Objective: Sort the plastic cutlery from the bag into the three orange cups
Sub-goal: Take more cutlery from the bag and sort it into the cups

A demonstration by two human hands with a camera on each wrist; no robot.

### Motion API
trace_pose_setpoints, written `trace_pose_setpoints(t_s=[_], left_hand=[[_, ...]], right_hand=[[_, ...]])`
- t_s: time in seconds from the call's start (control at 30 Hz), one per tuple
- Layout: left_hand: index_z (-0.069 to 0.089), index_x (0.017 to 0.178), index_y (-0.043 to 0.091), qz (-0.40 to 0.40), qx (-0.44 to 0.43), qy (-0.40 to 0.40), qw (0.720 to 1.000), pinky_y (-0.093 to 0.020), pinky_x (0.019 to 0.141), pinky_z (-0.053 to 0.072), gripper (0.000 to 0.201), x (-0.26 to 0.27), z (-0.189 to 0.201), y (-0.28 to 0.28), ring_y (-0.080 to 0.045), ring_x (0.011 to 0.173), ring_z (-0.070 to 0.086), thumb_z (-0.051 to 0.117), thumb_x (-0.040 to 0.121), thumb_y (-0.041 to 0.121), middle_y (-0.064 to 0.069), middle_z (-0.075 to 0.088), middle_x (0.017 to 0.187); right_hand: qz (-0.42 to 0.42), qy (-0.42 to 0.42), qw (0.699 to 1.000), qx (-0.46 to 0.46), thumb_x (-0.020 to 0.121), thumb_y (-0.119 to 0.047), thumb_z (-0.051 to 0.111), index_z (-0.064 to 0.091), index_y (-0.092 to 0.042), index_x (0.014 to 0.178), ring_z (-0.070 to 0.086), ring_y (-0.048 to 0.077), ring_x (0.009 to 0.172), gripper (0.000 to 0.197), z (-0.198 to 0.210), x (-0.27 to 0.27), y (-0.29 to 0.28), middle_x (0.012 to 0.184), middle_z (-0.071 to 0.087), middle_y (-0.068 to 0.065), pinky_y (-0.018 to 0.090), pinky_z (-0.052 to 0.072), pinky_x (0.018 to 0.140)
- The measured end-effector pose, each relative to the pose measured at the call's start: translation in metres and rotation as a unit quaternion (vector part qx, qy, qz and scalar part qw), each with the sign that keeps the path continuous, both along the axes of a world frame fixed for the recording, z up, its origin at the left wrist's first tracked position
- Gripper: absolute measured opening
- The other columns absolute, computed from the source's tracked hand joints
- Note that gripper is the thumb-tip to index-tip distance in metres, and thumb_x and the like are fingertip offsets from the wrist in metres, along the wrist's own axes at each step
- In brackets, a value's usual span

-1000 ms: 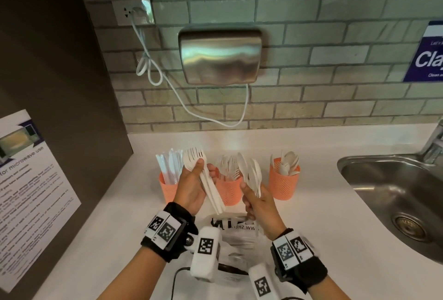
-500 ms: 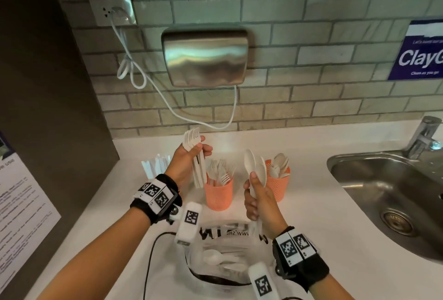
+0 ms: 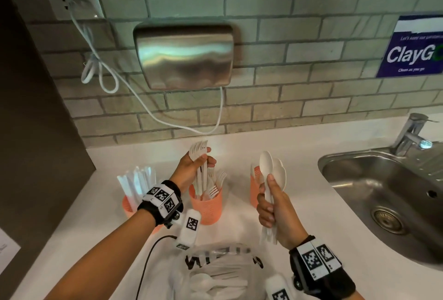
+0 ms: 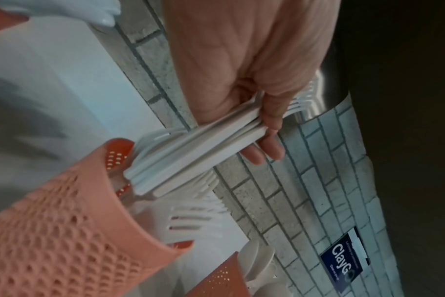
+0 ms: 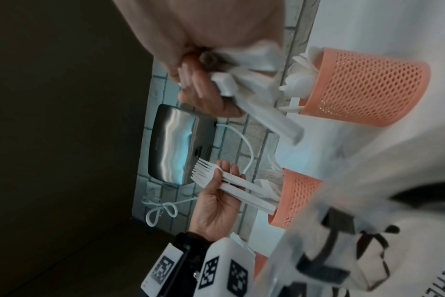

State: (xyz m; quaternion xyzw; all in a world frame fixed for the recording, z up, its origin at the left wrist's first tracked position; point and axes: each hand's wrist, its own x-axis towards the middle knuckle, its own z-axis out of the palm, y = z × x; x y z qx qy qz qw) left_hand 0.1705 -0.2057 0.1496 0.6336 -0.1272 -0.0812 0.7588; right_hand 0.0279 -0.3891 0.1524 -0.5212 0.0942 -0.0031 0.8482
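My left hand [image 3: 191,170] grips a bundle of white forks [image 3: 200,155], their handle ends dipping into the middle orange cup [image 3: 208,208], which holds more forks. In the left wrist view the fork handles [image 4: 198,154] enter that cup [image 4: 64,231]. My right hand [image 3: 275,206] holds a bunch of white spoons [image 3: 273,172] upright in front of the right orange cup [image 3: 254,187], which is partly hidden and holds spoons [image 5: 300,76]. The left orange cup [image 3: 128,206] holds wrapped knives. A clear plastic bag [image 3: 220,273] with more cutlery lies at the near edge.
A steel sink [image 3: 383,199] and tap [image 3: 410,132] lie to the right. A metal hand dryer [image 3: 183,56] with a white cord [image 3: 153,112] hangs on the tiled wall. A dark cabinet side [image 3: 36,132] bounds the white counter [image 3: 299,155] on the left.
My left hand has carried the forks from above the left cup over to the middle cup and lowered them into it. My right hand has moved right with the spoons.
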Motion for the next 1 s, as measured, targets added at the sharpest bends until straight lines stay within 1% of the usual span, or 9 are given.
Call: trace_pose_setpoints(t_s=[0.13,0.27,0.37,0.5,0.63,0.77,0.83,0.9,1.0], left_hand=[[0.059,0.099,0.015,0.01,0.021,-0.001,1.0,-0.031,0.081,0.053,0.017,0.004,-0.014,-0.001,-0.014,0.077,0.067,0.046,0.094,0.005,0.001,0.073,0.074],[0.06,0.096,0.012,0.02,0.053,-0.027,0.998,-0.02,0.071,0.054,0.024,0.003,-0.02,0.004,-0.008,0.071,0.069,0.048,0.09,-0.008,0.002,0.073,0.072],[0.059,0.097,0.011,0.023,0.088,-0.057,0.994,-0.015,0.071,0.053,0.029,0.003,-0.025,0.008,-0.006,0.071,0.068,0.049,0.086,-0.014,0.003,0.073,0.07],[0.057,0.099,0.012,0.008,0.117,-0.062,0.991,-0.017,0.075,0.053,0.024,0.007,-0.028,0.013,-0.007,0.071,0.069,0.051,0.088,-0.009,0.004,0.073,0.069],[0.058,0.098,0.017,-0.005,0.135,-0.048,0.99,-0.027,0.077,0.053,0.022,0.011,-0.025,0.018,-0.014,0.075,0.068,0.05,0.091,-0.003,0.001,0.072,0.07],[0.058,0.096,0.015,-0.029,0.127,-0.025,0.991,-0.033,0.076,0.051,0.024,0.009,-0.02,0.018,-0.017,0.071,0.066,0.047,0.091,-0.005,0.0,0.07,0.067],[0.059,0.095,0.014,-0.032,0.105,-0.013,0.994,-0.033,0.076,0.05,0.026,0.008,-0.013,0.017,-0.018,0.069,0.065,0.045,0.09,-0.007,-0.002,0.068,0.065],[0.058,0.096,0.013,-0.049,0.077,0.006,0.996,-0.03,0.073,0.052,0.027,0.008,-0.005,0.018,-0.018,0.065,0.062,0.042,0.09,-0.008,-0.003,0.066,0.063],[0.057,0.094,0.01,-0.086,0.05,0.037,0.994,-0.022,0.063,0.054,0.025,0.007,0.004,0.019,-0.017,0.059,0.062,0.042,0.088,-0.009,-0.005,0.063,0.059]], right_hand=[[-0.007,0.0,1.0,-0.008,0.094,-0.045,0.036,0.045,-0.017,0.072,0.02,0.004,0.028,0.037,-0.002,0.005,-0.005,0.04,0.026,-0.007,0.013,0.018,0.032],[-0.005,0.004,1.0,-0.011,0.094,-0.046,0.036,0.045,-0.016,0.072,0.02,0.005,0.029,0.038,-0.005,0.008,-0.005,0.041,0.025,-0.007,0.013,0.018,0.032],[0.0,0.009,1.0,-0.01,0.095,-0.046,0.034,0.045,-0.016,0.072,0.021,0.005,0.029,0.039,-0.006,0.01,-0.002,0.041,0.026,-0.006,0.015,0.019,0.031],[0.007,0.01,1.0,-0.018,0.095,-0.046,0.034,0.044,-0.016,0.071,0.021,0.005,0.029,0.04,-0.006,0.013,0.003,0.042,0.025,-0.006,0.015,0.019,0.031],[0.007,0.007,1.0,-0.021,0.095,-0.046,0.034,0.045,-0.016,0.071,0.021,0.005,0.029,0.04,-0.005,0.015,0.005,0.041,0.026,-0.005,0.015,0.02,0.031],[0.001,0.01,1.0,-0.019,0.095,-0.046,0.034,0.045,-0.016,0.071,0.021,0.005,0.028,0.04,-0.005,0.015,0.005,0.041,0.026,-0.006,0.015,0.02,0.031],[-0.002,0.009,1.0,-0.014,0.095,-0.045,0.034,0.045,-0.016,0.07,0.021,0.005,0.028,0.04,-0.005,0.015,0.004,0.041,0.026,-0.005,0.014,0.02,0.031],[-0.005,0.005,1.0,-0.012,0.095,-0.045,0.034,0.045,-0.016,0.071,0.021,0.005,0.028,0.04,-0.005,0.015,0.003,0.042,0.026,-0.005,0.014,0.02,0.031],[-0.006,0.002,1.0,-0.014,0.095,-0.045,0.034,0.046,-0.016,0.071,0.021,0.005,0.029,0.04,-0.006,0.013,0.002,0.042,0.026,-0.005,0.015,0.02,0.031]])
